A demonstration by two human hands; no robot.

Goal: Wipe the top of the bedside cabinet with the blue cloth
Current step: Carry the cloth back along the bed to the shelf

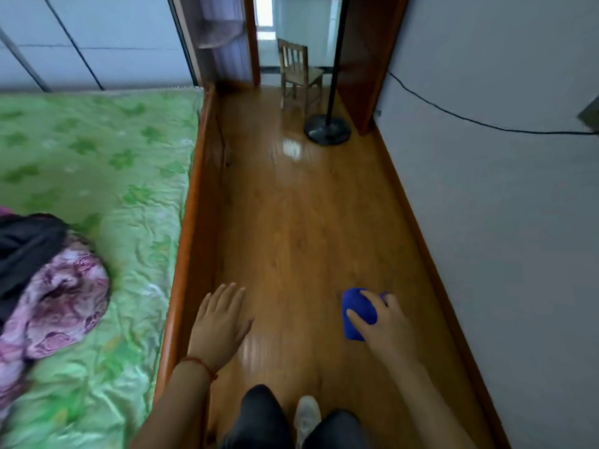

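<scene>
The blue cloth (356,315), a bunched wad of soft fabric, sits in the person's right hand (384,322) over the wooden floor (291,222), in the aisle between the bed and the grey wall (502,189). Most of the cloth is covered by the fingers, so its full shape cannot be made out, and the bedside cabinet does not appear anywhere in the view. The whole picture is soft with blur, most strongly at the lower edge, where the person's dark trouser legs (259,416) and one pale shoe (307,416) are cut off by the frame.

The right forearm reaches forward from the lower right, its hand back-up, thumb and fingers curled round the cloth in a closed grip. The left hand (220,325) is held out flat beside the orange-brown wooden bed frame (188,254), palm down, fingers straight and slightly spread, holding nothing; a thin red string bracelet (201,364) circles its wrist.

On the bed, a green floral sheet (113,173) carries a heap of purple patterned and black fabric (48,280), cut off at the left edge. Farther down the aisle stand a black floor-fan base with pole (327,128) and a small wooden chair (299,76). A black cable (453,115) runs across the wall.
</scene>
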